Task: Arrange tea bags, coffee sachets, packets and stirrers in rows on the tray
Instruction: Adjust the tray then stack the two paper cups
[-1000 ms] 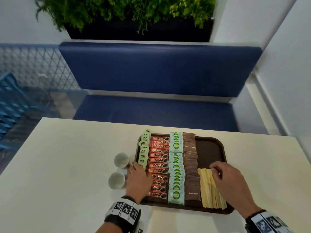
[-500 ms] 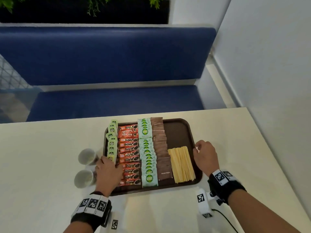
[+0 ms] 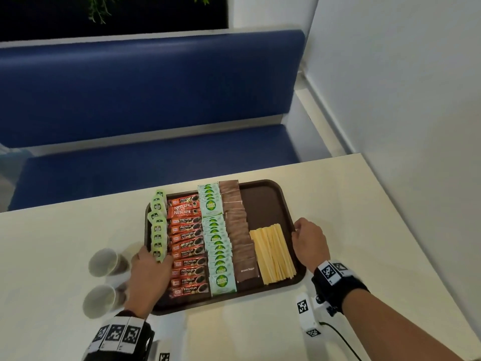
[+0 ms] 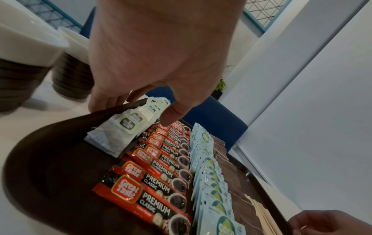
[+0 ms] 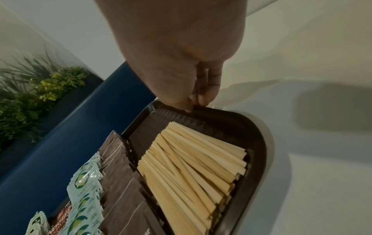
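The brown tray (image 3: 263,201) lies on the white table (image 3: 364,230) and carries five rows. Readable markings: the red coffee sachets (image 3: 188,246) read "Great Taste PREMIUM CLASSIC", and two near the far end read "NESCAFE". The pale green packets (image 3: 217,246) read "COCO SUGAR". The nearest of the brown packets (image 3: 240,238) reads "Brown Sugar". The print on the tea bags (image 3: 157,230) is too small to read.

Left hand (image 3: 149,277): it rests over the tray's left rim, fingers bent down at the rim. In the left wrist view the thumb tip touches a coffee sachet, while the fingers (image 4: 104,98) meet the outer rim edge. Whether the rim is actually clamped cannot be told. The tea bags lie directly ahead of this hand, between thumb and fingers. The coffee sachets lie just beside it on the thumb side.

Right hand (image 3: 308,241): it pinches the tray's right rim, thumb on the inner edge and fingers curled under the outer edge. The wooden stirrers (image 3: 272,254) lie just inside this grip, fanned slightly. The brown packets follow beyond them.

Surroundings: two paper cups (image 3: 102,282) stand on the table just outside the left hand, close to the rim. A blue bench (image 3: 156,87) runs beyond the table, with a white wall (image 3: 403,87) on the right-hand side.
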Demonstrator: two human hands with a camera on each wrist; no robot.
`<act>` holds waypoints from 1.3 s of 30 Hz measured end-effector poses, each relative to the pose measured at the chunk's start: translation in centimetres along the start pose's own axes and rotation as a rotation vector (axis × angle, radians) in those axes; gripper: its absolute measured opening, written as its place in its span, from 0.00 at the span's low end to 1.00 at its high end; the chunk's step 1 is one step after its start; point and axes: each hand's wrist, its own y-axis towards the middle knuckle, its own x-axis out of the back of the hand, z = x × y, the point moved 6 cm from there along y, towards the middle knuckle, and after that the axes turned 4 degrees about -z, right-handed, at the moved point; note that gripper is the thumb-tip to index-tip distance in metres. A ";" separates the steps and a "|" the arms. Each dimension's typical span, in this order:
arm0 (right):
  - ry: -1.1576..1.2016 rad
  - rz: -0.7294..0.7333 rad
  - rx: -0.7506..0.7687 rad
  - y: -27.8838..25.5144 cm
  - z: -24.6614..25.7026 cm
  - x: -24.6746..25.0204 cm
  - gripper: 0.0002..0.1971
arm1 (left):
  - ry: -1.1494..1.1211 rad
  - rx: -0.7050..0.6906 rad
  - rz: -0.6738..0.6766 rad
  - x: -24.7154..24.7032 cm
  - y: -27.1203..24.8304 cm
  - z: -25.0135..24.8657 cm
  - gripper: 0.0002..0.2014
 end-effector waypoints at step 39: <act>-0.134 -0.274 -0.163 14.2 -19.5 13.8 0.25 | 0.148 -0.260 0.343 -17.9 -9.8 -27.8 0.20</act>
